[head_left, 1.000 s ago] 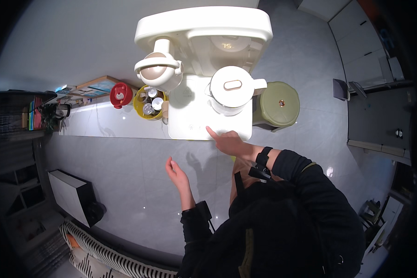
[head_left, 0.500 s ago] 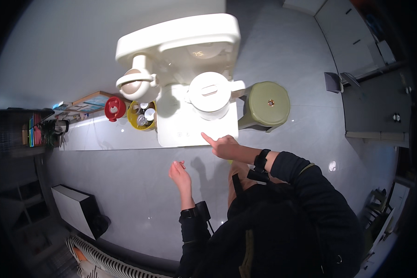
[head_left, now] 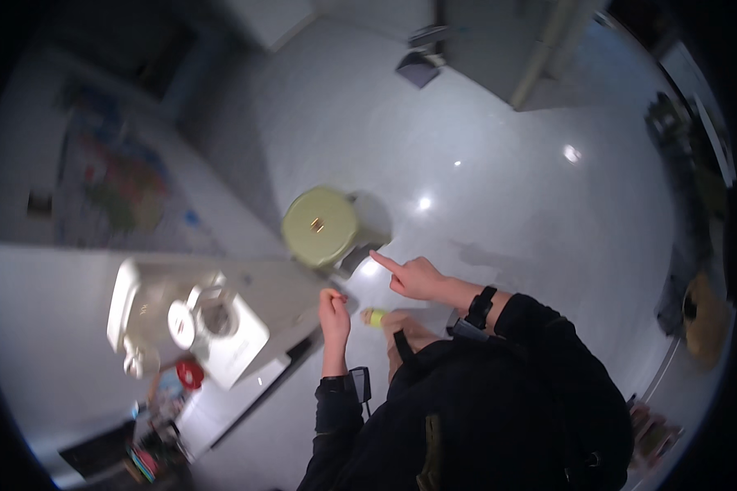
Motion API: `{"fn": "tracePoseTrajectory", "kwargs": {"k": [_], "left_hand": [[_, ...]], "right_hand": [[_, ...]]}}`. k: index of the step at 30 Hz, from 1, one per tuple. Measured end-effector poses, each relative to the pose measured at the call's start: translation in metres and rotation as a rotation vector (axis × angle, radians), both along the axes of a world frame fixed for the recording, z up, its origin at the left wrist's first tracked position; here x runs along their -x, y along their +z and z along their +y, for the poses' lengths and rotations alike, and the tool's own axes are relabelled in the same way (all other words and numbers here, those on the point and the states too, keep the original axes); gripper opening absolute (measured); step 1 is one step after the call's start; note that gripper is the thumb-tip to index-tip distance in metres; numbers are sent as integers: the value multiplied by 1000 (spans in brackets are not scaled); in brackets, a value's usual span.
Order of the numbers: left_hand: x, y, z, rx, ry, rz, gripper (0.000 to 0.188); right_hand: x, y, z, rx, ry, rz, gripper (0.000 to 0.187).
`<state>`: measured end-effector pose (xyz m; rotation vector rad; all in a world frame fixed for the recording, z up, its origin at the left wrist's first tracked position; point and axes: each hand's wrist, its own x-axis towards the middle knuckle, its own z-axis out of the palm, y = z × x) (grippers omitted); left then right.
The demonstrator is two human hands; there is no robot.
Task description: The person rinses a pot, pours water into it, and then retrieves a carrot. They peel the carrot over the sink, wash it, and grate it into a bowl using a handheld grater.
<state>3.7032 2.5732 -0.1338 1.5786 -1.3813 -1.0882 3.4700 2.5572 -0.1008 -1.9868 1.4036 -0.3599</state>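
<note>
My right hand [head_left: 416, 277] hovers in front of the tall olive-green bin [head_left: 321, 227], index finger stretched out and the other fingers curled. It holds nothing; the fingertip appears apart from the bin, close to its lower part in the picture. To the left, my left hand [head_left: 333, 308] is held up with its fingers curled in and nothing visible in them. Farther left, on a white counter, stands a white countertop water dispenser [head_left: 244, 348]. A kettle with a round white lid [head_left: 182, 325] rests on its base. Motion blurs these items.
A red-lidded container [head_left: 190, 374] sits beside the dispenser. The white counter [head_left: 291, 299] runs along the left. A dark dustpan-like object [head_left: 418, 70] lies far ahead near a grey cabinet [head_left: 499, 49]. My foot in a yellow-green slipper [head_left: 376, 317] is on the pale glossy floor [head_left: 499, 196].
My view has swung right, so the dispenser and kettle now lie at the left and the bin in the middle. My right hand has left the dispenser's base, index finger still extended.
</note>
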Motion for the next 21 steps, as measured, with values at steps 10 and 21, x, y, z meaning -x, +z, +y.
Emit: {"fn": "tracePoseTrajectory", "kwargs": {"k": [10,21], "left_hand": [[366,-15,-57,-82,-470,-244,35],[781,-4,-159,212,-859,-381,30]], "right_hand": [[418,5,136,77,-819,-25,68],[748,-19,186,73,-1337,51,69]]}}
